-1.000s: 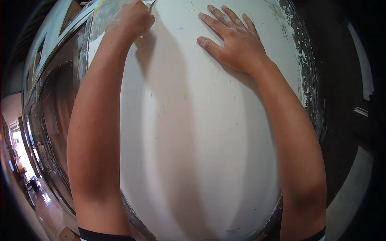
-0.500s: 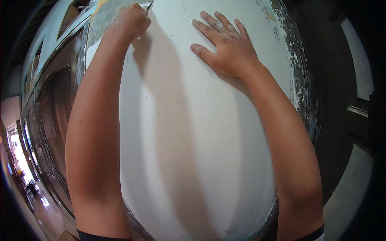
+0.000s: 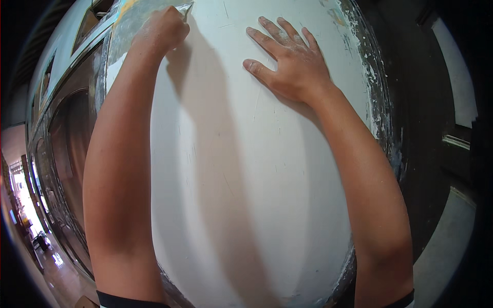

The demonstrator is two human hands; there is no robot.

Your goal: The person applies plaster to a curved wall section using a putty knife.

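Observation:
A large panel (image 3: 205,169) fills the middle, coated in smooth whitish filler with fine scratches and pits. At its upper left, my left hand (image 3: 163,30) is closed round a scraper (image 3: 183,8); only a piece of its thin metal blade shows past the fingers, and the handle is hidden in the fist. The blade is close against the panel, near a greyer patch. My right hand (image 3: 295,64) lies flat on the upper right of the panel, fingers spread and holding nothing. White dust clings to its fingers and knuckles.
Rough, flaking dark edging (image 3: 377,77) runs down the panel's right side. On the left stands a dark brown panelled surface (image 3: 71,136) in a worn frame. Shiny floor (image 3: 64,274) and a bright opening (image 3: 23,197) show at far left, dark framework at right.
My left hand with the scraper has shifted very slightly left and down. The right hand stays spread flat, and the panel's marks sit slightly further left in view.

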